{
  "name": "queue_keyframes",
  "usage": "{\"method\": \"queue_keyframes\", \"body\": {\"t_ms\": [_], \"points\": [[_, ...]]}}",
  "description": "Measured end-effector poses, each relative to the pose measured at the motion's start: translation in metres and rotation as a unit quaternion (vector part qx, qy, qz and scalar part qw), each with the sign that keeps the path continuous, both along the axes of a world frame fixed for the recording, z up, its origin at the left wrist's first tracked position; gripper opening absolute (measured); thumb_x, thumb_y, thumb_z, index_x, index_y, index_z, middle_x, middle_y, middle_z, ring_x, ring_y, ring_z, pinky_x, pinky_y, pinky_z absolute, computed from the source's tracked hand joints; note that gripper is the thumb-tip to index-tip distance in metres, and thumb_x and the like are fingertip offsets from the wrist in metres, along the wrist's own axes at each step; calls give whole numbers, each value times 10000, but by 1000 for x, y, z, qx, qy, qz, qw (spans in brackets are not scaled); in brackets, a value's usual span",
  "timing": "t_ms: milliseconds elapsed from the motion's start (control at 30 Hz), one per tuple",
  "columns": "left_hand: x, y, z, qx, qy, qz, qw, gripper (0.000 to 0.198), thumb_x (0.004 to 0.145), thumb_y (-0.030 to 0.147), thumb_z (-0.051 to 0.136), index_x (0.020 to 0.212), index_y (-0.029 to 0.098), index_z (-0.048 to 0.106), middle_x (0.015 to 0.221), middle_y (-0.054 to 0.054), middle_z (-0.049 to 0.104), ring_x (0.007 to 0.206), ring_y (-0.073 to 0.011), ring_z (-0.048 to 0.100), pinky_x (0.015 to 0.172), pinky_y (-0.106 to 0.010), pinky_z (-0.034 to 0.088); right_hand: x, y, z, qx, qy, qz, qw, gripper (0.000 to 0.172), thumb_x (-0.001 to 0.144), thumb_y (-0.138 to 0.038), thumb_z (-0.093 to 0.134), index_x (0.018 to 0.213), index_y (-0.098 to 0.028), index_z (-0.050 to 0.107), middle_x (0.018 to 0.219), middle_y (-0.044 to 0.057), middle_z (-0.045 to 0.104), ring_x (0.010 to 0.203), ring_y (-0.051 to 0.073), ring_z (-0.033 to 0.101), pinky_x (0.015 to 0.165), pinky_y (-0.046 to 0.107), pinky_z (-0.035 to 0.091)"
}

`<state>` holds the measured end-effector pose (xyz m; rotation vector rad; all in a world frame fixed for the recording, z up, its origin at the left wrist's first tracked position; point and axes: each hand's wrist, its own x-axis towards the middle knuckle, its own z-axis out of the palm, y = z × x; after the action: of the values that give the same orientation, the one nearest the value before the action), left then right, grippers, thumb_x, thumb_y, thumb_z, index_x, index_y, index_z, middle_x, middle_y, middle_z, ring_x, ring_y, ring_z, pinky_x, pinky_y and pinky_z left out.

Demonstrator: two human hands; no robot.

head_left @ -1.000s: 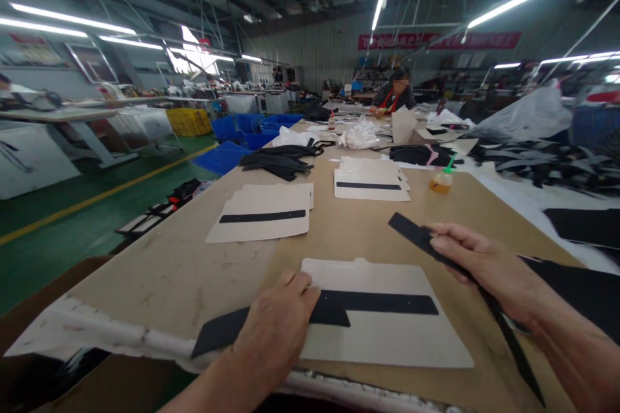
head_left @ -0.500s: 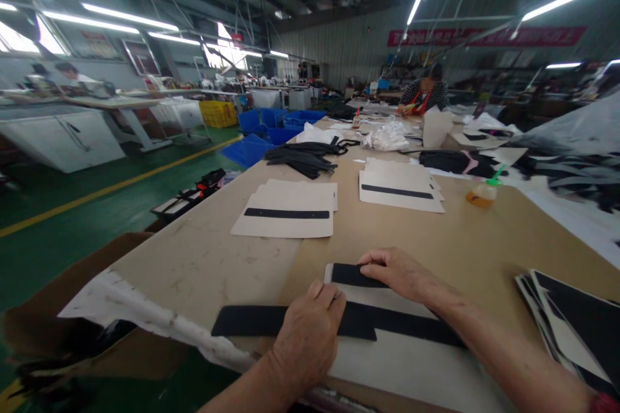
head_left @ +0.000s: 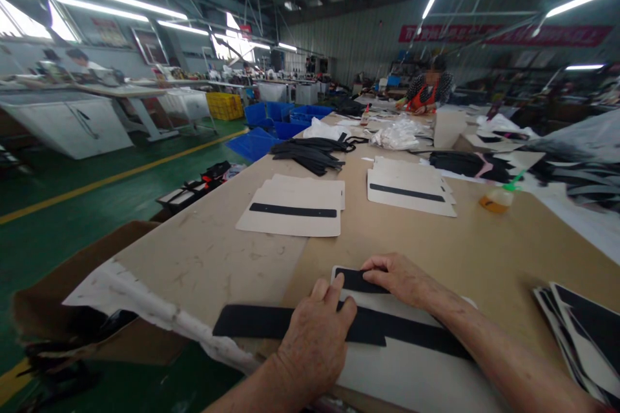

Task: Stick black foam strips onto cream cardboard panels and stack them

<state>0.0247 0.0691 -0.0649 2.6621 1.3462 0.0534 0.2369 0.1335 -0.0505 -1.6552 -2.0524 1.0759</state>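
A pale flat panel [head_left: 382, 371] lies at the table's near edge, with a dark band [head_left: 431, 337] across its middle. At its far edge is a short black strip [head_left: 351, 279]. My right hand [head_left: 400, 279] pinches this strip's edge between thumb and fingers. My left hand [head_left: 317, 339] rests over the panel's left side, index finger stretched to the short strip's near edge and thumb apart. Beneath my left palm a longer loose black strip [head_left: 252, 321] sticks out to the left, overlapping the panel. My wrist and forearm hide part of the panel's right side.
Two stacks of pale panels [head_left: 290, 222] [head_left: 411, 201] with black strips lie farther up. A glue bottle [head_left: 496, 200] with a green nozzle stands right. More panels [head_left: 576, 335] sit near right. Black straps [head_left: 310, 153] lie beyond. A co-worker [head_left: 429, 87] is at the far end.
My left hand has shifted slightly right, its index finger now extended along the short strip. My right hand keeps its pinch there. The whole view has swung a little.
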Motion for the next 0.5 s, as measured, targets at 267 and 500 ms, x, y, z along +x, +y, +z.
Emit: {"method": "queue_keyframes", "body": {"t_ms": [267, 500], "points": [[0, 3, 0, -11, -6, 7, 1000, 480, 825, 205, 545, 1305, 199, 528, 1519, -149, 374, 1228, -343, 447, 977, -471, 484, 5, 1, 0, 0, 12, -11, 1000, 231, 797, -349, 602, 929, -212, 734, 753, 3, 687, 668, 152, 563, 625, 278, 406], [1, 5, 4, -9, -9, 1, 1000, 478, 769, 140, 522, 1243, 180, 573, 1503, -162, 394, 1214, -345, 449, 967, -472, 487, 115, -24, 16, -105, 50, -39, 992, 436, 674, -328, 718, 1092, -213, 674, 831, -5, 675, 735, 167, 596, 663, 279, 434]]}}
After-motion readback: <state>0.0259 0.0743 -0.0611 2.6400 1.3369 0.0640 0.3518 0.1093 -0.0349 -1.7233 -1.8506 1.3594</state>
